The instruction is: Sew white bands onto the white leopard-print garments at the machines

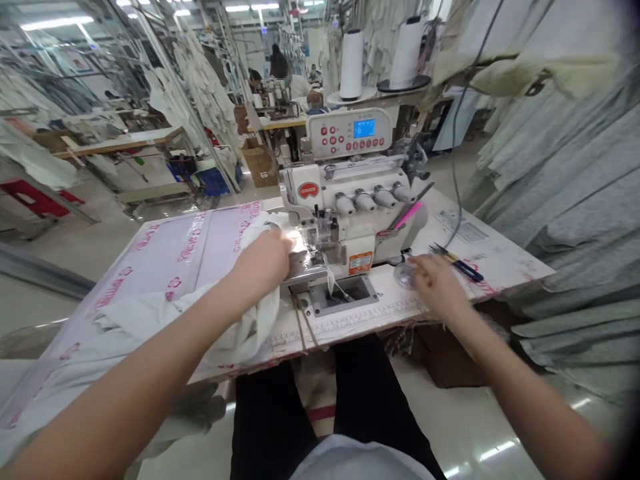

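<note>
A white overlock sewing machine [350, 193] stands on the sewing table [165, 253]. My left hand [265, 260] rests palm down on white fabric [235, 327] just left of the presser foot, fingers pressed onto the cloth. The fabric drapes over the table's front edge. My right hand [435, 283] is blurred at the table's right side, beside a small clear round object [404, 275] and near blue-handled snips [457, 261]. Whether it holds anything is unclear.
Two white thread cones [353, 63] stand behind the machine. Grey fabric [575, 220] hangs in stacks at the right. A cardboard box [260, 163] and other workstations with people lie beyond. My legs in dark trousers [320, 407] are under the table.
</note>
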Demonstrator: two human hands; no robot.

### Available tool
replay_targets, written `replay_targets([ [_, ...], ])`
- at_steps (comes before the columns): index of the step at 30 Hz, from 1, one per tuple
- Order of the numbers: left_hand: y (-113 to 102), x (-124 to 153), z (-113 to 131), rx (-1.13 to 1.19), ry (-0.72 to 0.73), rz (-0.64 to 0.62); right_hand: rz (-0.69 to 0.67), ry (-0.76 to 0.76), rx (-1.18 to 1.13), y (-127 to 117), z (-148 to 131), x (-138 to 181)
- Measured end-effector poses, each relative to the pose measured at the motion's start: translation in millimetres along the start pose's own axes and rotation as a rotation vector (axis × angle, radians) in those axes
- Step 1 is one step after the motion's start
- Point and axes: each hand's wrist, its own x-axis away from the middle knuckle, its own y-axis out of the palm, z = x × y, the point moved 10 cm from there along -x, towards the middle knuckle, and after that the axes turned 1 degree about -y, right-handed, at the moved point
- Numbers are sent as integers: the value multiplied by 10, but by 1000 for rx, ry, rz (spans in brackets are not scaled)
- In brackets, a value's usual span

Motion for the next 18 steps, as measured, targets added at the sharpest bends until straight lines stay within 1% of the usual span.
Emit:
replay_targets([
  [1,-15,-21,-44,-27,-25,-11,15,94,245,-103,371,-99],
  [2,-35,-11,-80,-51,-52,-18,-37,196,432,-151,720,-166],
  [3,-54,28,-103,-65,-76,-24,-63,218,467,-191,946,-222],
  [4,-70,93,-106,-67,-89,-26,-98,228,493,-211,1111,-258],
  [6,-94,264,-54,-50,-84,-12,-158,220,466,-223,1257,-284],
  [8,-110,427,32,-46,-66,24,-202,239,459,-248,1220,-252],
  [9,-115,489,68,-51,-62,46,-206,249,448,-272,1123,-223],
  [10,-119,535,92,-54,-65,67,-217,235,417,-274,956,-188],
  [11,-119,564,105,-52,-71,83,-215,191,370,-273,714,-155],
  [12,-115,581,106,-45,-80,93,-209,121,299,-257,408,-120],
  [13,-109,589,99,-36,-88,97,-260,0,217,-171,32,-70],
  [16,-101,604,71,-14,-87,100,-118,-296,196,-155,-1034,38],
  [18,-113,626,50,1,-76,109,-15,-412,281,-110,-1538,62],
])
